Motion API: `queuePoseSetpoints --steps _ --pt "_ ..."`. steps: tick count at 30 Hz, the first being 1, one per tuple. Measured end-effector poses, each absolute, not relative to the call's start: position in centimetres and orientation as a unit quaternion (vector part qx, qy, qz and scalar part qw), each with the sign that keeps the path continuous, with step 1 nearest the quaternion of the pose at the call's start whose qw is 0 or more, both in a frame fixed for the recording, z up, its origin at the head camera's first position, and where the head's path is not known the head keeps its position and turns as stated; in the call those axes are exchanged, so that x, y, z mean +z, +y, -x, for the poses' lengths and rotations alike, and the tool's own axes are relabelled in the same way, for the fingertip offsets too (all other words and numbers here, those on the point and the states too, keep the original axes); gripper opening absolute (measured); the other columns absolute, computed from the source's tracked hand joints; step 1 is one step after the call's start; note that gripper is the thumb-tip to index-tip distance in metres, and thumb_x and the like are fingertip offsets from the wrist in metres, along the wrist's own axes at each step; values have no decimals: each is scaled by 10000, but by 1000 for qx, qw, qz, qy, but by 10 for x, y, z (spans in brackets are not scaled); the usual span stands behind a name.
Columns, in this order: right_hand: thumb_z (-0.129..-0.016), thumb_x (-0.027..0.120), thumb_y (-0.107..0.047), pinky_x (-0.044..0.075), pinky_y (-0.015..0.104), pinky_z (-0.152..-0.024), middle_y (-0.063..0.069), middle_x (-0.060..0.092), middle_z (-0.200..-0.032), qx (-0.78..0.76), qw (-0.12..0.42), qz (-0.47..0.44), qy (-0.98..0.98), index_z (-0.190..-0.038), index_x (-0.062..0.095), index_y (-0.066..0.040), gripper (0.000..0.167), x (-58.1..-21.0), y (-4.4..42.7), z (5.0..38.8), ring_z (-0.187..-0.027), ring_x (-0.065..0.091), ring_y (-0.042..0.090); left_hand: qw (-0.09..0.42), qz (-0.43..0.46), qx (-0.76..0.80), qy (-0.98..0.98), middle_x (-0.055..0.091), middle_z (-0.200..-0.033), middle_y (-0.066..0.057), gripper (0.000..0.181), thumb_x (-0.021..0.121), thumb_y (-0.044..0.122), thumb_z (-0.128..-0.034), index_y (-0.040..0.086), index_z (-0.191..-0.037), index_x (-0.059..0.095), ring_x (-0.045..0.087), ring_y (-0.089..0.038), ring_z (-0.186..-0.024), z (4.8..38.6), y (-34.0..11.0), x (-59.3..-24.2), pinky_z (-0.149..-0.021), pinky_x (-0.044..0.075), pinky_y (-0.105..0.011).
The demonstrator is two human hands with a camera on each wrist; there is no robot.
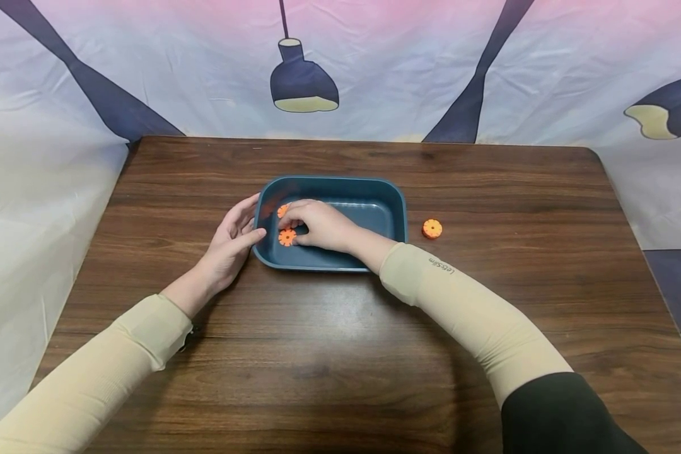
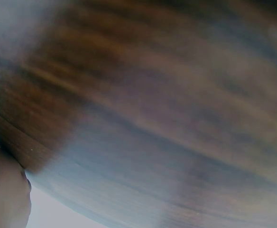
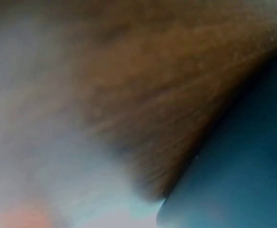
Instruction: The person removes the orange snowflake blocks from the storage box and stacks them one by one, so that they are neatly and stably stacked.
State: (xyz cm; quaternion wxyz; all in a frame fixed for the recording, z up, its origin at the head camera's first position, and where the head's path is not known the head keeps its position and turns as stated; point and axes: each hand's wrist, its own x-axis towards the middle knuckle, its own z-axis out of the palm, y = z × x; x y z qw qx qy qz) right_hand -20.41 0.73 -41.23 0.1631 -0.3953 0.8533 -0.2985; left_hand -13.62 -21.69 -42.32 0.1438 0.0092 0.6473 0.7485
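Observation:
A dark blue rectangular bin (image 1: 331,269) stands on the table. At its left end, my left hand (image 1: 227,246) grips the wall, thumb hooked over the rim and fingers along the outside. My right hand (image 1: 323,227) reaches inside with bent fingers. Its thumb and a fingertip pinch the edge of an orange notched disc (image 1: 287,238) near the bin's left end. Partly covered by the fingers, another orange disc (image 1: 282,210) lies just behind. In the blurred right wrist view the bin wall (image 3: 243,166) fills the right side.
On the brown wooden table (image 1: 318,353), a small stack of orange notched discs (image 1: 432,229) sits right of the bin. Behind the table hangs a printed cloth (image 1: 374,75) with lamp drawings. The left wrist view is mostly blurred tabletop (image 2: 152,118).

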Motion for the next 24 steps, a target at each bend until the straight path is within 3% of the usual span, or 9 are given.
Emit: queuePoseSetpoints --steps 5,13,24 --pt "-960 798 -121 532 289 -1022 36 705 -1279 -302 166 385 856 -1274 756 -125 317 -413 9 204 -1136 649 175 141 -10 750 646 437 -1593 48 621 537 -14 -1051 229 -1609 414 247 -231 -1617 136 -217 -424 -1283 304 -269" --pt "-939 828 -132 546 281 -957 63 686 -1192 -314 164 368 860 -1204 761 -101 275 -411 10 203 -1054 644 178 133 -13 757 640 474 -1555 64 622 539 -37 -1040 226 -1594 437 316 -191 -1566 137 -216 -425 -1189 368 -192" --pt "-986 743 -63 559 219 -851 70 723 -1018 -377 169 346 842 -1023 753 -74 40 -410 15 211 -923 668 162 132 -14 760 636 485 -1541 53 614 534 -46 -1038 220 -1585 449 354 -162 -1528 137 -216 -425 -1162 381 -168"
